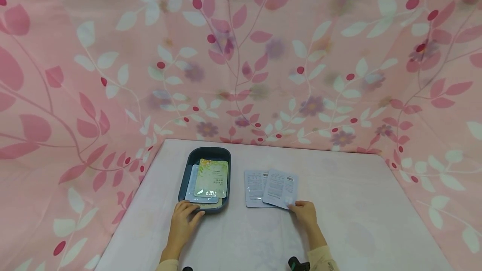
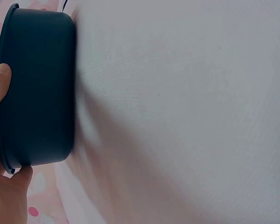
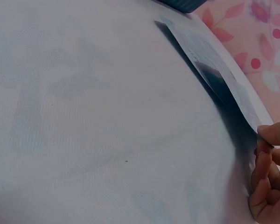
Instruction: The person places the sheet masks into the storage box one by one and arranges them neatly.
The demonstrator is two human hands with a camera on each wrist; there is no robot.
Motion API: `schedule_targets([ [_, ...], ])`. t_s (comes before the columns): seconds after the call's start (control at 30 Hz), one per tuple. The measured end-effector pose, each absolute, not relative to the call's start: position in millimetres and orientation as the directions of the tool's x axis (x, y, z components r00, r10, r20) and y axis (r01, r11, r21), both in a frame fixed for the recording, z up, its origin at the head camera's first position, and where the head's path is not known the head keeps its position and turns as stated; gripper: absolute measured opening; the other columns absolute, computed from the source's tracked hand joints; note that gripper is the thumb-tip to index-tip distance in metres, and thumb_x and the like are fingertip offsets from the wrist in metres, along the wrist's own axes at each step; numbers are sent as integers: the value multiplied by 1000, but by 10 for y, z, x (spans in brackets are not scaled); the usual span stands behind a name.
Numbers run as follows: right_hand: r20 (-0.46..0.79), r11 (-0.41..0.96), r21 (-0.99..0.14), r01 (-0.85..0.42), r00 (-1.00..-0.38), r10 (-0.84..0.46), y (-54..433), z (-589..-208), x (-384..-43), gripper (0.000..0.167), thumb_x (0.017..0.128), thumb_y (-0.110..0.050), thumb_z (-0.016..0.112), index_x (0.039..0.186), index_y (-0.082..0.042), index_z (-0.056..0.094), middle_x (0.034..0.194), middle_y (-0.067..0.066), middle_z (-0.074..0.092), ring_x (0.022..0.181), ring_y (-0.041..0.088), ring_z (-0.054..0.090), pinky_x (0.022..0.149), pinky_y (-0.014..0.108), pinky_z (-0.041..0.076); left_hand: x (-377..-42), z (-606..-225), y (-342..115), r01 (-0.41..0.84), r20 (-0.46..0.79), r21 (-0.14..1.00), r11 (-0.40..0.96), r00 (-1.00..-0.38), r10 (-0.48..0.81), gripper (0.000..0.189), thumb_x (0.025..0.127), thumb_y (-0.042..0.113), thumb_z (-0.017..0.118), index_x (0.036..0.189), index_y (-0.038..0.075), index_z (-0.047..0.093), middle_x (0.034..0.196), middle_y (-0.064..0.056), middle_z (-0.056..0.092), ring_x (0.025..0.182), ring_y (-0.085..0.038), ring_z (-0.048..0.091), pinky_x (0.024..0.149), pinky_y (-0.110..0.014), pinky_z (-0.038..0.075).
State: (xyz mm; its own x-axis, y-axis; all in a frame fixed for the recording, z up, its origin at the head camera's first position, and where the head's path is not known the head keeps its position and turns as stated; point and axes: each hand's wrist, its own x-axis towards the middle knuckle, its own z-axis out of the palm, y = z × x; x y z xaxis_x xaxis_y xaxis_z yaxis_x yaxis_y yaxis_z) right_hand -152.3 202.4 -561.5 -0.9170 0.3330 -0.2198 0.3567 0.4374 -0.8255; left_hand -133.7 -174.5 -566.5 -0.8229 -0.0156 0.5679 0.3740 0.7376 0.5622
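A dark blue plastic container [image 1: 209,151] stands at the left of the table. Inside it, a green flat sachet [image 1: 212,177] overlaps a light blue sachet [image 1: 191,184], and the edge of another shows beneath. My left hand [image 1: 182,223] holds the container's near left corner by the rim; the left wrist view shows fingers on the container [image 2: 39,88] there. To the right, a pale blue sachet [image 1: 254,191] with printed text lies on the table. My right hand [image 1: 305,214] pinches the near right corner of a similar sachet [image 1: 280,188], which partly covers it. In the right wrist view, this sachet [image 3: 224,79] tilts up slightly.
A white cloth covers the table [image 1: 357,204]. Pink floral fabric [image 1: 241,53] hangs behind the table and along both sides. A small black object [image 1: 298,264] shows near the right sleeve at the bottom edge.
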Motion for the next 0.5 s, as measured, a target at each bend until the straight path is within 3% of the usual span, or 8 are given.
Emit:
schedule_targets([
  [0.1,-258,374,-857,355,-923,284,2060,-5583,-1492,41,81,-8,67,108,21,56,95,28,63,79,23,59,64,28,49,-1336,-5664,-1745,373,568,562,739,-823,-17,24,61,3,86,80,2,71,80,-6,64,93,-28,55,86,-42,41],
  [0.2,-266,349,-868,352,-925,271,2074,-5556,-1458,37,82,-6,66,107,19,58,94,23,64,77,17,57,62,24,47,-1335,-5663,-1746,377,575,559,738,-818,-17,25,60,3,86,79,1,71,79,-7,64,93,-29,56,87,-42,41],
  [0.37,-204,339,-896,286,-944,258,2065,-5483,-1429,27,83,-4,66,101,16,62,80,9,63,69,12,53,56,22,45,-1335,-5655,-1745,385,579,562,732,-816,-16,25,60,3,86,80,0,71,80,-8,64,93,-31,56,87,-43,41],
  [0.5,-128,363,-909,203,-967,219,2044,-5385,-1442,23,85,-4,65,101,13,64,78,10,64,70,13,55,58,21,45,-1337,-5657,-1740,379,568,570,729,-823,-17,25,61,2,86,81,0,71,80,-8,64,93,-32,56,87,-43,41],
])
